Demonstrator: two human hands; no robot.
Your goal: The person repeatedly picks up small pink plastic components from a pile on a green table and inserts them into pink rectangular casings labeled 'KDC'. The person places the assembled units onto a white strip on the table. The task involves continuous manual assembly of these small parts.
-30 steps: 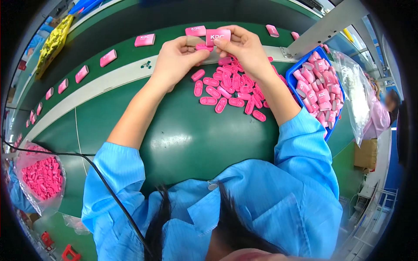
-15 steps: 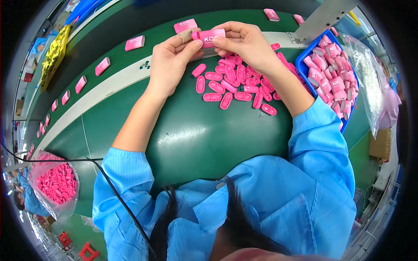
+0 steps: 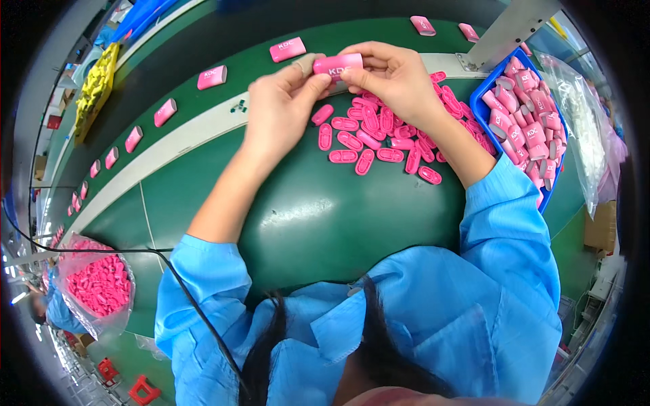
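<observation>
Between both hands, above the far edge of the green worktop, I hold a pink plastic casing (image 3: 347, 62) with white lettering, lying sideways. My left hand (image 3: 283, 101) is closed on its left end, thumb below and a tan covering on one finger. A darker pink end piece shows at that end, partly hidden by the fingers. My right hand (image 3: 399, 81) pinches the right end between thumb and fingers. Just below the hands lies a loose pile of small oval pink caps (image 3: 371, 125), partly covered by my right forearm.
Similar casings (image 3: 288, 49) stand spaced along a curved green strip beyond a pale rail (image 3: 183, 144). At right, a blue bin (image 3: 479, 111) is full of casings, beside a clear plastic bag (image 3: 581, 128). A bag of pink parts (image 3: 101, 284) sits at left; a black cable (image 3: 203, 325) crosses my left sleeve.
The whole view has shifted slightly. My left fingers have closed nearer the casing's left end, and the darker end piece sticks out less than before. Both hands keep their hold.
</observation>
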